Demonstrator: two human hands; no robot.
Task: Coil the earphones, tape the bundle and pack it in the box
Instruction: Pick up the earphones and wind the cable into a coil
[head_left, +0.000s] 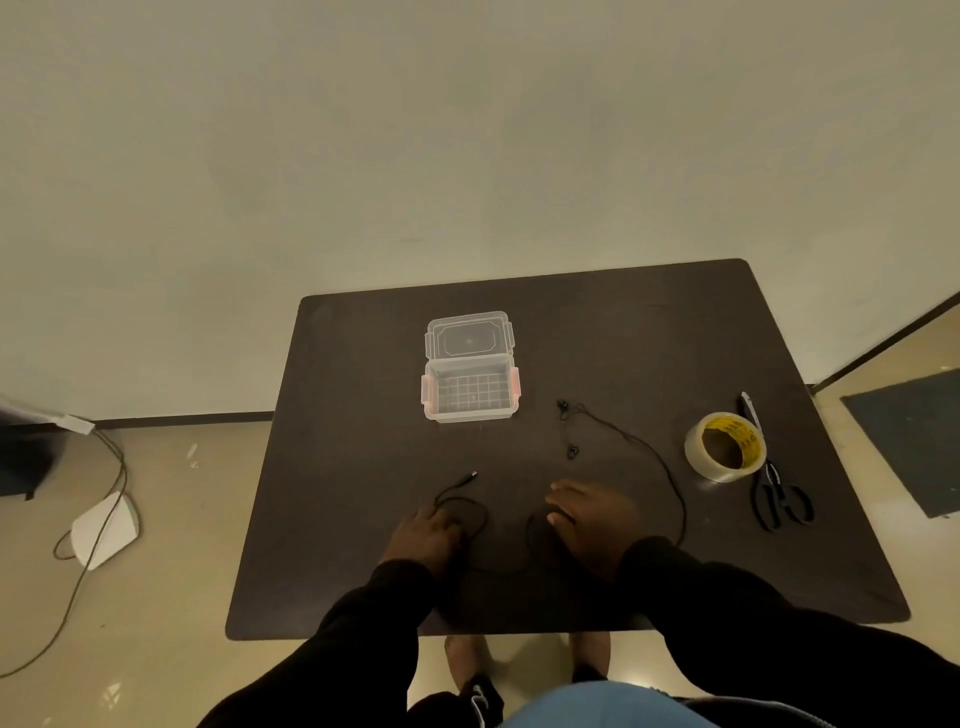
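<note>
Black wired earphones (652, 457) lie uncoiled on the dark table (363, 519); the two earbuds sit right of the box and the plug end points up-left near the middle. My left hand (426, 540) rests on the cable's loop near the plug, fingers curled down onto it. My right hand (592, 519) lies palm down over another stretch of cable. A clear plastic box (470, 410) with orange latches stands open at the table's middle back, its lid (469, 340) tilted up behind. A roll of clear tape (724, 447) sits at the right.
Black scissors (779, 501) and a pen (750, 408) lie by the tape near the right edge. On the floor at the left are a white device (104, 530) and a trailing cord (88, 519). My bare feet (467, 660) show under the front edge.
</note>
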